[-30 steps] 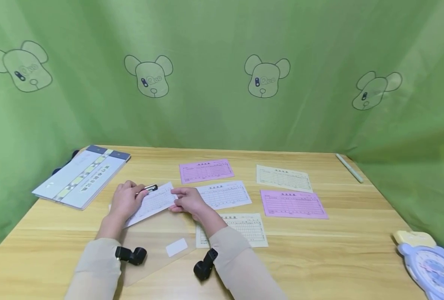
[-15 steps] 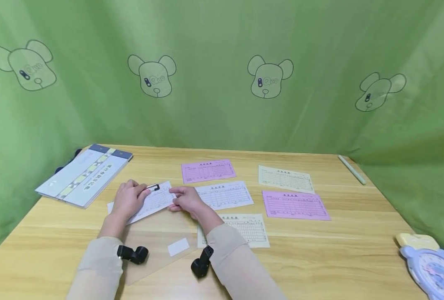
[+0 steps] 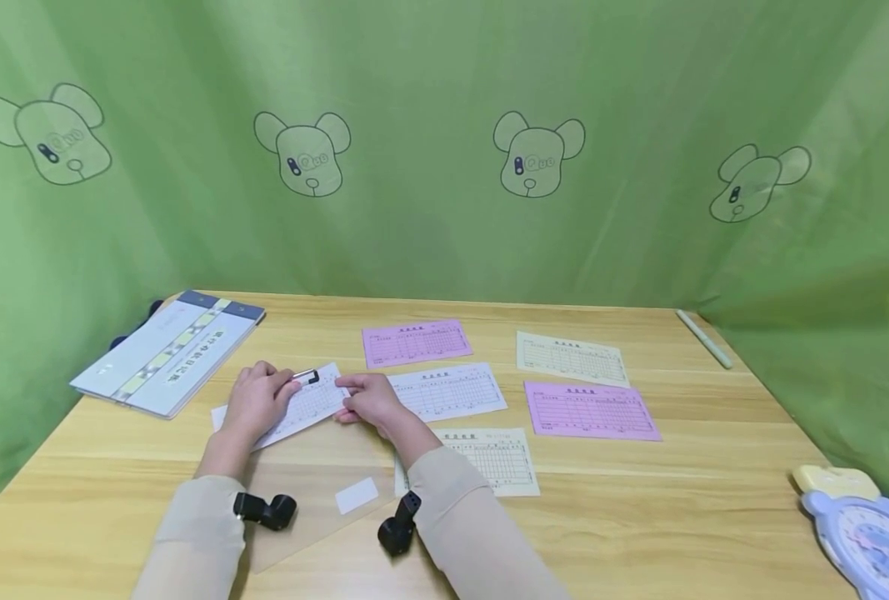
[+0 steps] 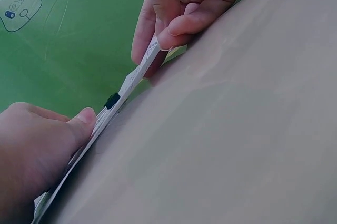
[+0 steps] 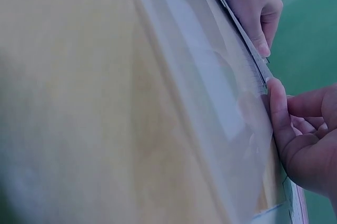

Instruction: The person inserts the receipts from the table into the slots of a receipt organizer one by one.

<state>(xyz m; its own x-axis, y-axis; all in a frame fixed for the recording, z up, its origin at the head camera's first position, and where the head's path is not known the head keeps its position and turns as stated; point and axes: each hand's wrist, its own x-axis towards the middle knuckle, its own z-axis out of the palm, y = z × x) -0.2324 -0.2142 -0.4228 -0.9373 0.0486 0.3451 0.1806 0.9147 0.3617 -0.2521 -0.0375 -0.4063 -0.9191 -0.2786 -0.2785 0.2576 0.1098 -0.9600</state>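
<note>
My left hand (image 3: 252, 404) lies over the far left part of a white printed slip (image 3: 312, 408), pinching a small black binder clip (image 3: 309, 377) with a silver handle between thumb and forefinger. In the left wrist view the clip's dark body (image 4: 112, 100) stands at the paper's edge, just past the thumb. My right hand (image 3: 372, 402) pinches the slip's right end with its thumb and fingers. Another white paper corner (image 3: 217, 417) shows left of my left wrist. Beneath the hands lies a clear plastic folder (image 3: 302, 508) bearing a white label (image 3: 357, 496).
Right of the hands lie pink slips (image 3: 417, 343) (image 3: 592, 410), a white slip (image 3: 451, 392) and pale green slips (image 3: 571, 358) (image 3: 500, 458). A blue-white booklet (image 3: 170, 354) is at the left, a pale green stick (image 3: 704, 339) at the back right, a blue clock (image 3: 875, 542) at the front right.
My right hand has shifted slightly left with the slip's end. The binder clip has turned a little at my left fingertips, showing more of its dark body. The other slips lie as before.
</note>
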